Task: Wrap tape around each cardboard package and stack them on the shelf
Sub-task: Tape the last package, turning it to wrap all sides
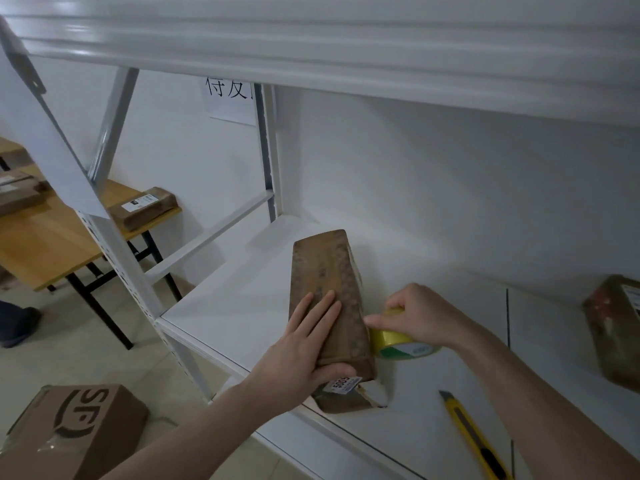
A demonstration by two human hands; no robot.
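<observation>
Gripping tape roll (401,341) with right hand (419,317), pressed against package (329,289) side. Left hand (304,344) flat on top, thumb round near end, steadying package on shelf (225,306). Wrapping step under way, likely. Next: pull tape around, cut with knife (471,441).

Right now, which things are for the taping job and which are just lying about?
For the job: package under the left hand; tape roll in the right hand; shelf.
Lying about: yellow knife, floor box, wall paper sign.
</observation>
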